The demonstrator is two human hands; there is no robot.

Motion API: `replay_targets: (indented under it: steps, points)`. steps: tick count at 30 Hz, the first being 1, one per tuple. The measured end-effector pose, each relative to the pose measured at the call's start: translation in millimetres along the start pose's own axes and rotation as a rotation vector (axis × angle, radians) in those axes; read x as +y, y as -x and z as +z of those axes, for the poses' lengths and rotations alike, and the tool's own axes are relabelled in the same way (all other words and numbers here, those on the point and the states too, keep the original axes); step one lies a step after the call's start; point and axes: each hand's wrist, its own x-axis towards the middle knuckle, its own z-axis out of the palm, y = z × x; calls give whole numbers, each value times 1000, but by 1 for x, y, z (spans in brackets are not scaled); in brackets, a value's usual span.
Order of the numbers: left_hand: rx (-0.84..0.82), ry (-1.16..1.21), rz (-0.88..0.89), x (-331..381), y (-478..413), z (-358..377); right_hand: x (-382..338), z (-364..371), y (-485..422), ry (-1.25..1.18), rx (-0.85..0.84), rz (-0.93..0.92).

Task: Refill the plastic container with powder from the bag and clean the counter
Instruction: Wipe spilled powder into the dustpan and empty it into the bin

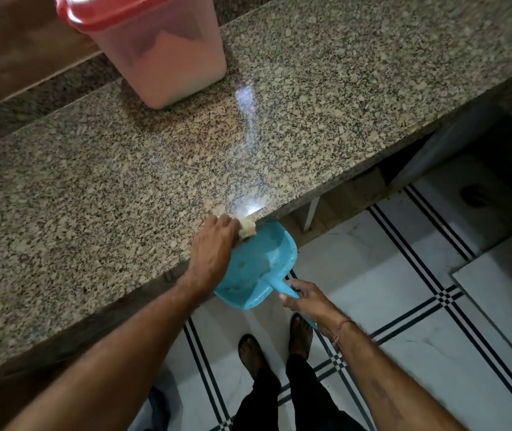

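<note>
Blue plastic dustpan (258,265), light and stiff I judge, sits just under the granite counter's (93,197) near edge, my right hand (303,298) gripping its handle. My left hand (214,244) clutches a soft pale cloth (247,228) there. The red-lidded plastic container (167,57) stands far left.

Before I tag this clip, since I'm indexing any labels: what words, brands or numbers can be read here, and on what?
None can be read.
The container, blurred by motion, shows no label; the dustpan, the cloth, the counter and the floor tiles carry no writing.
</note>
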Motion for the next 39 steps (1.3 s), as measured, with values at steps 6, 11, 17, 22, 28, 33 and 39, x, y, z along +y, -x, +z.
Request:
replay_targets:
  steps: [6, 11, 17, 22, 28, 33, 39]
  points:
    - [107, 314, -192, -10, -3, -10, -12, 0, -7, 2, -19, -3]
    - [-71, 483, -258, -31, -29, -20, -8, -1, -13, 35, -29, -12]
    - [28, 306, -93, -10, -9, -17, -1, 8, -10, 92, -46, 23]
    - [-78, 216, -36, -11, 63, 22, 3, 22, -2, 179, -65, 41]
    - [178, 861, -762, -70, 151, 49, 6, 66, 13, 378, -150, 31]
    - [321, 1023, -1116, -115, 245, 63, 16, 149, 22, 562, -276, 36]
    - [570, 1236, -1488, -152, 405, 106, 40, 276, 40, 822, -462, 20]
